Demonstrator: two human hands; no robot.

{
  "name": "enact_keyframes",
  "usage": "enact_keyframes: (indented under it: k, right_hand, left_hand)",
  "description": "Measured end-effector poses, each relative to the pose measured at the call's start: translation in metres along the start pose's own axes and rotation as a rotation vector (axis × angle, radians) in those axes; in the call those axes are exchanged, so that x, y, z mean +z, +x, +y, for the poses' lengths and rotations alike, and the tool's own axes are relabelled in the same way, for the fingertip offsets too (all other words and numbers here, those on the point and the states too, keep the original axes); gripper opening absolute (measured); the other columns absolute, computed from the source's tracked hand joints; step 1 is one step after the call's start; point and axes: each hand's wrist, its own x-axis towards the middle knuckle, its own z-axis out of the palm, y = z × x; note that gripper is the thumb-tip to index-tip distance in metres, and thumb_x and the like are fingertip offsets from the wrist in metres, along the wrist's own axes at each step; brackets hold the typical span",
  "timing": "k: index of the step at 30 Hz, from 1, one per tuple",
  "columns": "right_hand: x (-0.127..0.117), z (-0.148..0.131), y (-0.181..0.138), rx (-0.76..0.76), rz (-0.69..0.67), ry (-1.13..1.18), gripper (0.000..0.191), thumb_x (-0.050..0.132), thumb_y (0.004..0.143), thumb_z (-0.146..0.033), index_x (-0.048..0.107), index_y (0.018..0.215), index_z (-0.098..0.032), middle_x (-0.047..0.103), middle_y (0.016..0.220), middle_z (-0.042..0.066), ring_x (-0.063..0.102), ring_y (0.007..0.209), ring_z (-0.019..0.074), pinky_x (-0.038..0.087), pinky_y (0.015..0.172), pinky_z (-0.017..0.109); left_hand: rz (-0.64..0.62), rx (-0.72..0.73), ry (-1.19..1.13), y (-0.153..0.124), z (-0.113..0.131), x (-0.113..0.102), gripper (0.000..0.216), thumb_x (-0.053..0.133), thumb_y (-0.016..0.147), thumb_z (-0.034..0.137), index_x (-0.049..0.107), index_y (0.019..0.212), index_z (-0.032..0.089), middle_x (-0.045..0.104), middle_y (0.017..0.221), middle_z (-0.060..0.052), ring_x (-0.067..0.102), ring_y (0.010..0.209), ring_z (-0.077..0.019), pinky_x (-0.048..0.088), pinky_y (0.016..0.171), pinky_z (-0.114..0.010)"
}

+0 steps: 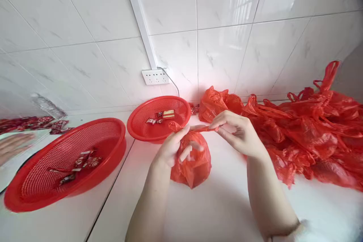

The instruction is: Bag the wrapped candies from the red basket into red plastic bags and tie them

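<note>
A red plastic bag [192,170], rounded and thin enough to see through a little, is held just above the white table. My left hand [174,143] grips its gathered top, some fingers curled in front of the bag. Between the thumb and fingers of my right hand [234,130] is pinched a stretched strip of the same bag, pulled out to the right. A small loop of the bag sticks up beyond my left thumb. What the bag contains cannot be made out.
Two red plastic baskets, a near one [113,174] and a farther one [138,134], hold several small wrapped packets. Red plastic bags [312,132] are heaped at right. A power socket [155,77] is on the tiled wall. Another person's blurred hand [14,145] shows at far left.
</note>
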Motion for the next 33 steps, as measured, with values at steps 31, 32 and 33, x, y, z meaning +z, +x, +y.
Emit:
enact_keyframes:
  k: [31, 32, 33]
  right_hand:
    - [0.063, 0.036, 0.007, 0.517, -0.126, 0.322, 0.024, 0.067, 0.083, -0.036, 0.064, 0.101, -0.020, 0.068, 0.092, 0.003, 0.062, 0.078, 0.0147, 0.049, 0.071, 0.029]
    - [0.062, 0.037, 0.007, 0.515, -0.096, 0.355, 0.022, 0.067, 0.083, -0.035, 0.065, 0.098, -0.019, 0.068, 0.091, 0.003, 0.061, 0.078, 0.0144, 0.048, 0.070, 0.029]
    - [0.061, 0.037, 0.007, 0.516, -0.061, 0.396, 0.021, 0.068, 0.083, -0.035, 0.065, 0.096, -0.019, 0.067, 0.090, 0.003, 0.061, 0.078, 0.0139, 0.047, 0.069, 0.028]
  left_hand:
    - [0.370, 0.902, 0.763, 0.018, -0.012, -0.007, 0.023, 0.043, 0.098, 0.029, 0.054, 0.118, 0.024, 0.046, 0.135, -0.010, 0.057, 0.112, -0.0202, 0.052, 0.092, -0.038]
    - [0.406, 0.880, 0.798, 0.016, -0.011, -0.007, 0.026, 0.042, 0.099, 0.030, 0.053, 0.122, 0.024, 0.048, 0.135, -0.010, 0.057, 0.111, -0.0199, 0.051, 0.093, -0.038]
    - [0.449, 0.851, 0.838, 0.014, -0.009, -0.007, 0.030, 0.041, 0.099, 0.031, 0.053, 0.126, 0.024, 0.050, 0.135, -0.010, 0.057, 0.111, -0.0196, 0.050, 0.094, -0.038]
